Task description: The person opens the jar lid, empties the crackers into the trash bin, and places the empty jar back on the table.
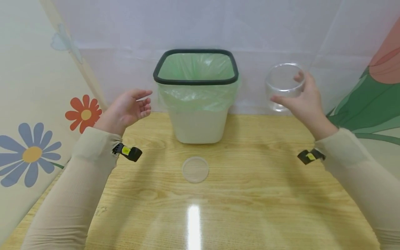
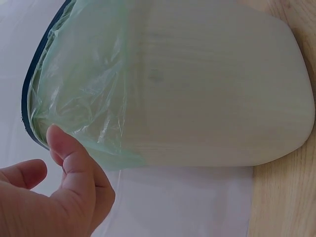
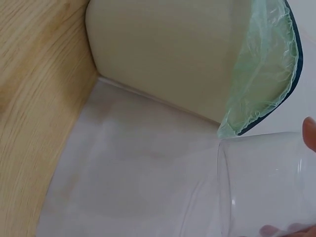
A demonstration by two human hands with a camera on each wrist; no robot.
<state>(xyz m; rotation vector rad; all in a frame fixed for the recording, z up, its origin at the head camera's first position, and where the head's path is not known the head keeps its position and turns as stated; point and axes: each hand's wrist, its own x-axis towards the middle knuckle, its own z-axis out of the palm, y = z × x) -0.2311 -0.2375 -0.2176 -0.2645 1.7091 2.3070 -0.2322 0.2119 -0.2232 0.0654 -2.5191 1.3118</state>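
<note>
My right hand grips a clear jar in the air, to the right of the trash can. Thumb and fingers sit on opposite sides of the jar; the right wrist view shows its clear wall and some fingertips. The white can has a dark rim and a green plastic bag folded over it. Left of the can, my left hand hovers with loosely bent fingers and nothing in it. In the left wrist view, that hand appears near the bag's edge; contact cannot be told.
A round clear lid lies flat on the wooden table in front of the can. Behind the can hangs a pale cloth. Panels with painted flowers stand on both sides.
</note>
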